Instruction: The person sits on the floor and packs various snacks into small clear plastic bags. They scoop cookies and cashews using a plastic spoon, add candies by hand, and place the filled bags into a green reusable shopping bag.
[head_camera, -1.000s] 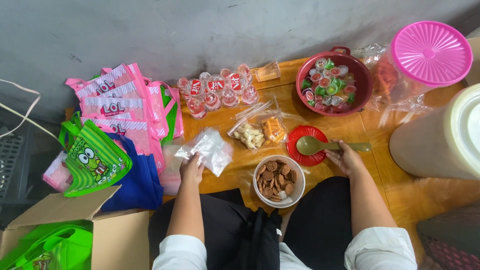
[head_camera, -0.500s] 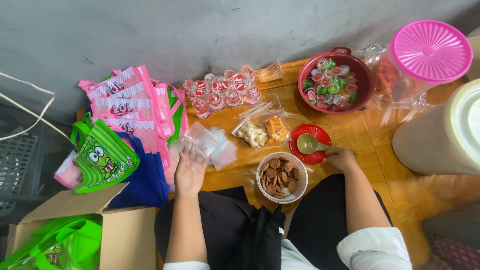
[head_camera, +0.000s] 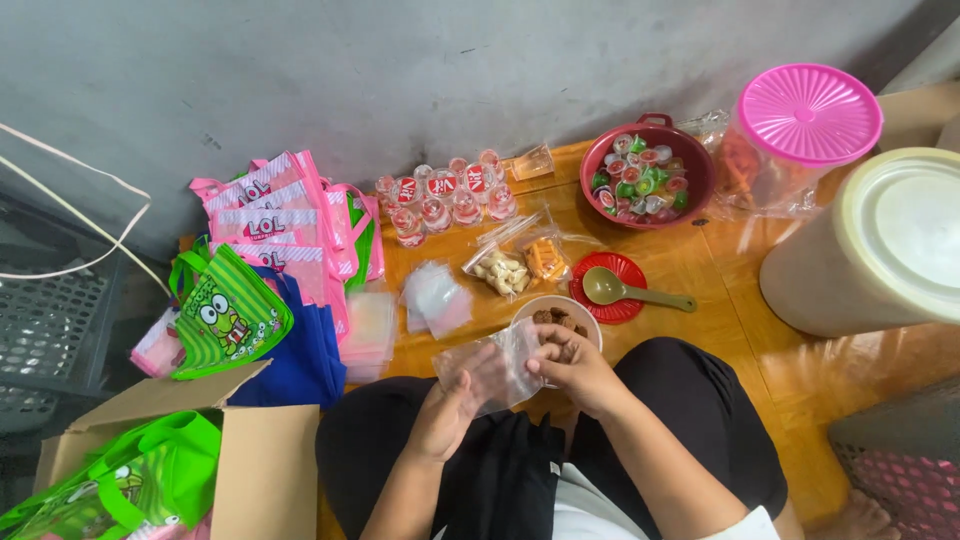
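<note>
Both hands hold one small clear plastic bag (head_camera: 497, 368) over my lap. My left hand (head_camera: 452, 405) grips its lower left side and my right hand (head_camera: 568, 367) pinches its right edge. Just behind the bag stands a white bowl (head_camera: 553, 308) of brown snacks, partly hidden by my right hand. A green spoon (head_camera: 622, 291) lies on a red lid (head_camera: 618, 271) beyond the bowl. A loose pile of clear bags (head_camera: 436, 297) rests on the wooden table (head_camera: 700, 290) to the left.
A maroon bowl (head_camera: 690, 160) of jelly cups, a row of small drink cups (head_camera: 445, 195), a pink-lidded container (head_camera: 805, 125) and a large white bucket (head_camera: 880, 245) stand at the back and right. Pink and green gift bags (head_camera: 250, 270) and a cardboard box (head_camera: 255, 470) lie left.
My right hand left the spoon on the red lid and came back to my lap. My left hand drew a clear bag in, and both hands now hold it.
</note>
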